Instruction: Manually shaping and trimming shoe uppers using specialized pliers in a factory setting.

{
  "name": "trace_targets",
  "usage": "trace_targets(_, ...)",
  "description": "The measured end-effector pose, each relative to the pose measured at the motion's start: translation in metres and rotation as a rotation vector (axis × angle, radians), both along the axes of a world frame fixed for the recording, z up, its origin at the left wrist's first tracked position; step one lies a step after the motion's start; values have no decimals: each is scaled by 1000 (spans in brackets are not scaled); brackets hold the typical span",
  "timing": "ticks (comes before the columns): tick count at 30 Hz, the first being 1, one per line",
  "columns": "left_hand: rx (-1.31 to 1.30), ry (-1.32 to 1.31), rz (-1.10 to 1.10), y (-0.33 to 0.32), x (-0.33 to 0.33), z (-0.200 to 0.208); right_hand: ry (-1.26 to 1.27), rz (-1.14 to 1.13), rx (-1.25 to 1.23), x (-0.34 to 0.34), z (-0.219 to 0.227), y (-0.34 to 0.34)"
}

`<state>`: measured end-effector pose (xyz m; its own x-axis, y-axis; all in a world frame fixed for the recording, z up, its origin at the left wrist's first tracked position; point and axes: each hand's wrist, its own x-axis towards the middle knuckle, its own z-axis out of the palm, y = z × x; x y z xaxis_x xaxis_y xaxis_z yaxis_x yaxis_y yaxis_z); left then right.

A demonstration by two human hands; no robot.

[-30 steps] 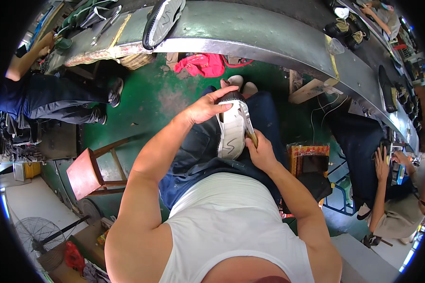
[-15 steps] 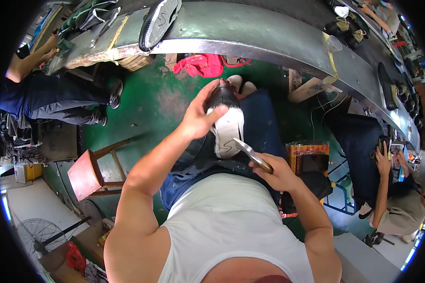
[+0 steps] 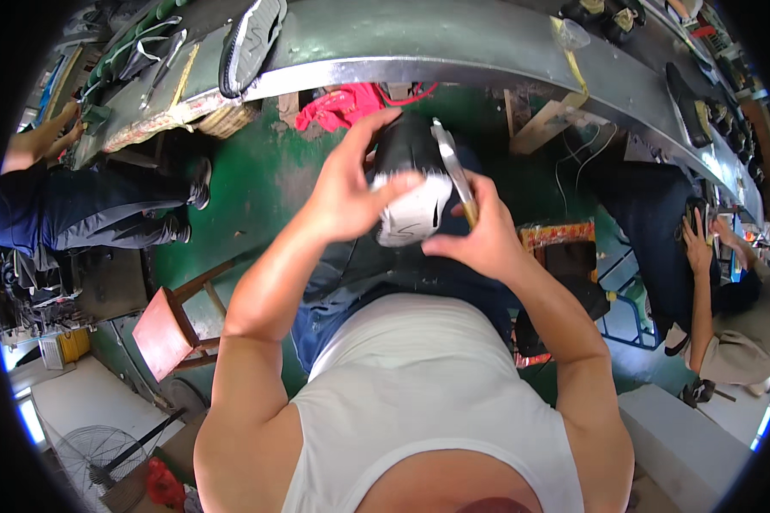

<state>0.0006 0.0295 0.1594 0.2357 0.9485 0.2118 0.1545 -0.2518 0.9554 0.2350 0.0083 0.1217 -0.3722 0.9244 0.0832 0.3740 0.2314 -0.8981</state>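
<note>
My left hand (image 3: 347, 190) is wrapped round a black shoe (image 3: 411, 147) from its left side. The shoe's white and grey underside (image 3: 412, 210) faces me, with a ragged pale edge where it meets the black part. My left thumb presses across that edge. My right hand (image 3: 486, 232) grips a silver hand tool (image 3: 450, 159) with a yellowish-brown handle; its exact kind is not clear. The tool points away from me along the shoe's right side, and my right thumb lies near the underside's lower right. Whether tool and shoe touch I cannot tell.
Ahead runs a long metal-topped bench (image 3: 351, 43) bearing a grey shoe sole (image 3: 252, 50) and dark shoes. Red cloth (image 3: 340, 106) lies beneath it. A wooden stool (image 3: 167, 333) and a fan (image 3: 103, 466) stand left. Co-workers are at both sides; the right one's hand (image 3: 698, 244) holds something dark.
Both hands and the shoe have lifted away from my lap, and the shoe has tilted. The tool has swung from the underside's lower end to the shoe's right side, now pointing away from me.
</note>
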Motion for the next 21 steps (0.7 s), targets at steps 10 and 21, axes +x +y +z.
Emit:
trace_targets(10,-700,-450,-418,69,0,-111,160,-92,-323,27,-75,39)
trace_targets(21,-910,112,-76,50,50,-106,-145,-292,-233,28,-102,11)
